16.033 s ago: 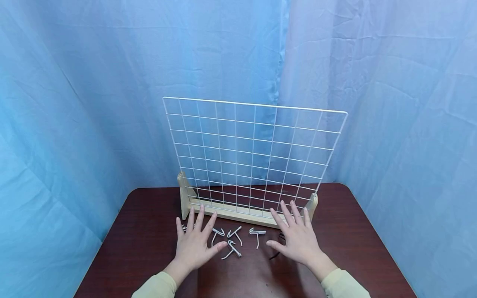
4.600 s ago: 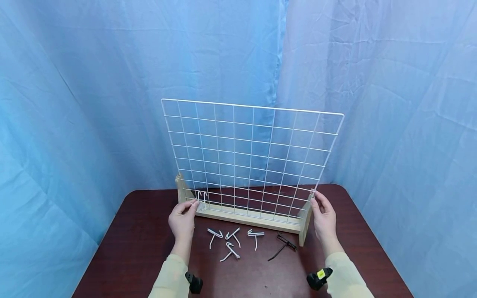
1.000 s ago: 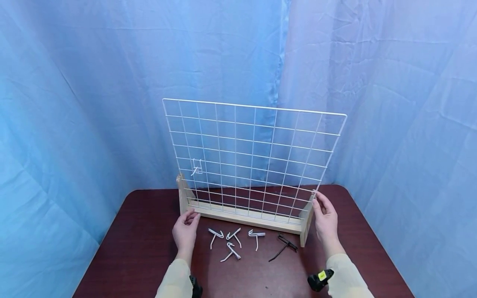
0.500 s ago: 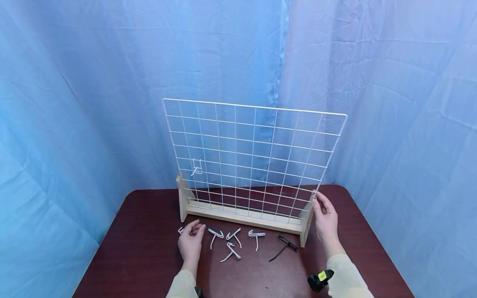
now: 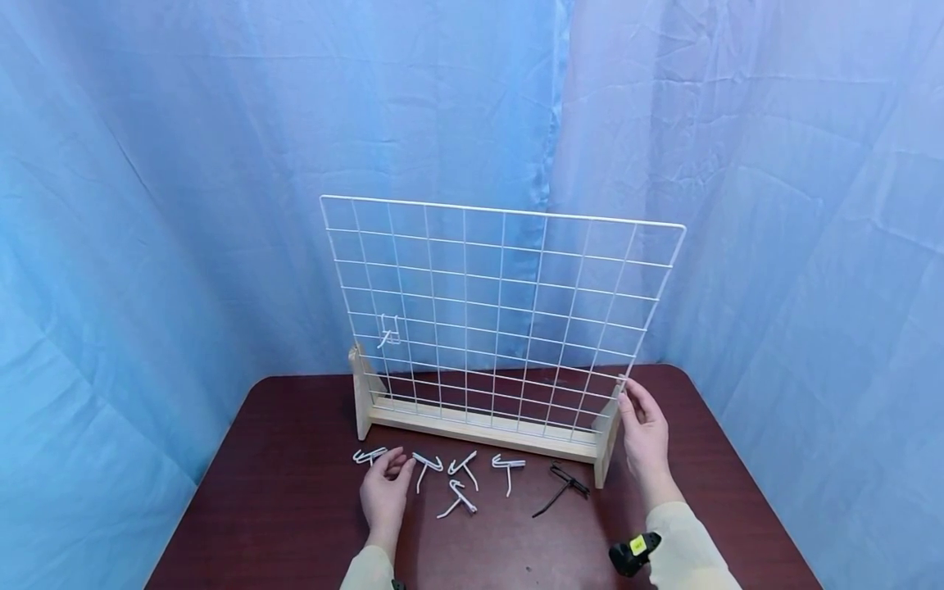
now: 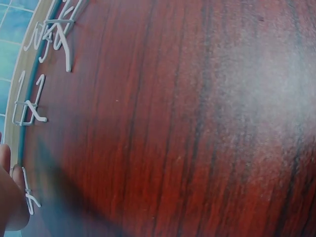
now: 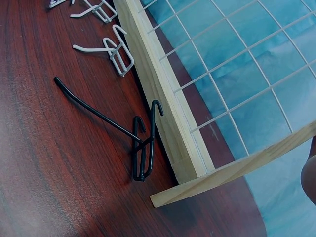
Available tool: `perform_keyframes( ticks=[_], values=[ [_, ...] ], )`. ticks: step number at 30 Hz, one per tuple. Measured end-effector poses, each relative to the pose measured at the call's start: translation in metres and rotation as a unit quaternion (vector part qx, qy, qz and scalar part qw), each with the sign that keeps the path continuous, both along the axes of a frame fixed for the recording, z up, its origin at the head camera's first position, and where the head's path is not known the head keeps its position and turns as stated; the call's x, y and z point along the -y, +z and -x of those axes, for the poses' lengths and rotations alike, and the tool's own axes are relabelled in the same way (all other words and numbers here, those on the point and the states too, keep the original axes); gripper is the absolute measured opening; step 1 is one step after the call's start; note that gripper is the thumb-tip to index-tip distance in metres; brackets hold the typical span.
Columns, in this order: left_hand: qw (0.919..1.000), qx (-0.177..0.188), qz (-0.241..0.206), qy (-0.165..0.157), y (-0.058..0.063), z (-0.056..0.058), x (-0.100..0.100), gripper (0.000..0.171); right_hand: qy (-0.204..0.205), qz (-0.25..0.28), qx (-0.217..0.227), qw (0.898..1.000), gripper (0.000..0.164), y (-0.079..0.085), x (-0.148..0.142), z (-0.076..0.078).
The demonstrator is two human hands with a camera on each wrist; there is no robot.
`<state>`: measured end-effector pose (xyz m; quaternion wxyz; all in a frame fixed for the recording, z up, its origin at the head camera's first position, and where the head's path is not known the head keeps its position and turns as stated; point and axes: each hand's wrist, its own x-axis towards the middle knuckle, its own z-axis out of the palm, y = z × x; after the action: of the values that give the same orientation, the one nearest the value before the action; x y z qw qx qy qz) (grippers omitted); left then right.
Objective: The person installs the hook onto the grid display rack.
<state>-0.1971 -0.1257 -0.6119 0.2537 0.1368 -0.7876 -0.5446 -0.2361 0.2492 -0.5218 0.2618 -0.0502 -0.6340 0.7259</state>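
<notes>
A white wire grid panel (image 5: 504, 211) stands in a pale wooden base (image 5: 479, 433), with one white wire hook (image 5: 389, 332) hanging on its left part. My right hand (image 5: 645, 434) pinches the panel's right edge near the top of the base's end piece; in the right wrist view only a bit of that hand (image 7: 309, 180) shows. My left hand (image 5: 385, 496) is low over the table, fingers loosely bent and holding nothing visible. It partly covers another white hook (image 5: 367, 456). In the left wrist view this hook (image 6: 29, 195) lies beside the hand (image 6: 12, 205).
Several more white hooks (image 5: 463, 467) lie on the dark red table (image 5: 258, 500) before the base. A black hook (image 5: 566, 482) lies right of them, near the base's right end piece (image 5: 606, 442). Blue curtains (image 5: 472, 98) surround the table.
Earlier my left hand held a white hook at the grid; that hook now hangs there. The left hand has since come down to the table hooks. The right hand stays at the panel's edge.
</notes>
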Motion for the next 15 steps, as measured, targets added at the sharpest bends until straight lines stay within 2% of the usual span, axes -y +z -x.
perform_keyframes(
  ticks=[15],
  values=[
    [0.9977, 0.001, 0.065, -0.020, -0.0058, -0.0021, -0.0006, 0.033, -0.007, -0.009, 0.024, 1.000, 0.037, 0.0014, -0.0007, -0.0003]
  ],
)
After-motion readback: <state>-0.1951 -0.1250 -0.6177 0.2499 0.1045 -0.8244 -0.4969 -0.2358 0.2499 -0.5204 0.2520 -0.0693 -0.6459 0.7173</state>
